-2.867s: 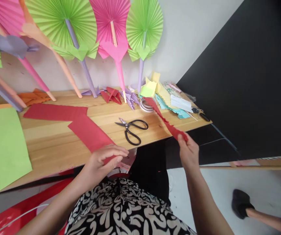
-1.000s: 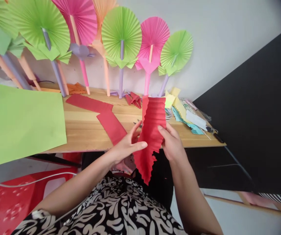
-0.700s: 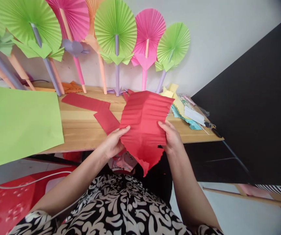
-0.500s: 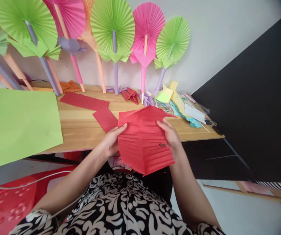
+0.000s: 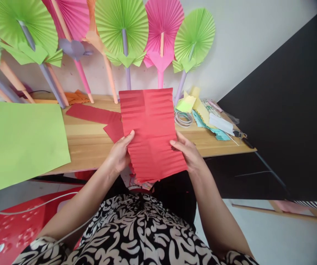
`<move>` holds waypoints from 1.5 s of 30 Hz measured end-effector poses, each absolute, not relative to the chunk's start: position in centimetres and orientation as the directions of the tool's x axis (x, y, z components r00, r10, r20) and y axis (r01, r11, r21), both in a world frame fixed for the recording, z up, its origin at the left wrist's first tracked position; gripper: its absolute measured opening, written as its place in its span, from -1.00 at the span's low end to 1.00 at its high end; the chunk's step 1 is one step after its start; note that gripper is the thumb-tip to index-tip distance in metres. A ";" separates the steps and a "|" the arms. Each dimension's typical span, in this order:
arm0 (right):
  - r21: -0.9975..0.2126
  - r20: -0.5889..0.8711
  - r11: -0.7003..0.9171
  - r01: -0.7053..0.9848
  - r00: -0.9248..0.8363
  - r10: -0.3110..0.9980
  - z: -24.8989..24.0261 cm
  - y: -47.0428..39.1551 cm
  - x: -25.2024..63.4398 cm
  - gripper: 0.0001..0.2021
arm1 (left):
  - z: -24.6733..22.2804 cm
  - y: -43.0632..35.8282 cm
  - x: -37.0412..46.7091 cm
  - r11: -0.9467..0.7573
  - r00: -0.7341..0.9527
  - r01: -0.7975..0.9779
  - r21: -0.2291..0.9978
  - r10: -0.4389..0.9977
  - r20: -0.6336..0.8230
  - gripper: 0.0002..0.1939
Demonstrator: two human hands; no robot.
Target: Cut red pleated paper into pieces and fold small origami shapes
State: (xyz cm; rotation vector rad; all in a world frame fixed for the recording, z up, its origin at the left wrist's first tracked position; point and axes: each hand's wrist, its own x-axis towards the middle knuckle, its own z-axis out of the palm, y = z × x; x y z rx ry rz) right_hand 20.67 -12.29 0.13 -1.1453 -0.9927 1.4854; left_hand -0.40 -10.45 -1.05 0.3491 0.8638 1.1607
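Note:
A red creased sheet of paper (image 5: 153,129) is held up in front of me, its surface crossed by many fold lines. My left hand (image 5: 122,151) grips its left edge, thumb on the front and fingers behind. On the opposite edge my right hand (image 5: 187,151) pinches it the same way, thumb over a small dark spot. The fingers behind the sheet are mostly hidden. Past my left hand, red paper strips (image 5: 92,113) lie on the wooden table (image 5: 84,138), partly covered by the sheet.
Pleated paper fans on rolled handles, among them a green fan (image 5: 122,25) and a pink fan (image 5: 164,22), lean on the wall. A large green sheet (image 5: 23,140) covers the table's left. Rolled wire (image 5: 183,119), paper scraps (image 5: 199,110) and a dark-handled tool (image 5: 248,142) lie right.
The red paper has been raised and spread flatter, so its upper part now stands higher. Both hands still hold its sides. The view has shifted slightly.

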 end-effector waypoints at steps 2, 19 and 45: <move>-0.966 -0.144 -0.143 -0.215 -0.014 0.990 -0.2 -12.1 21.0 -0.36 | -0.8 -10.2 -0.7 0.323 0.057 -0.667 0.672 0.920 -0.387 -0.84; -0.331 0.257 0.695 0.639 -0.647 0.718 -4.5 -14.0 17.6 -0.39 | 0.8 -10.5 -9.1 -0.245 -0.624 -0.612 0.752 0.734 -0.269 -0.74; -0.225 0.764 0.108 0.968 0.107 0.637 -4.4 -12.0 38.3 -0.60 | -1.6 -10.1 -5.3 0.081 -0.416 -0.680 0.729 0.776 -0.475 -0.87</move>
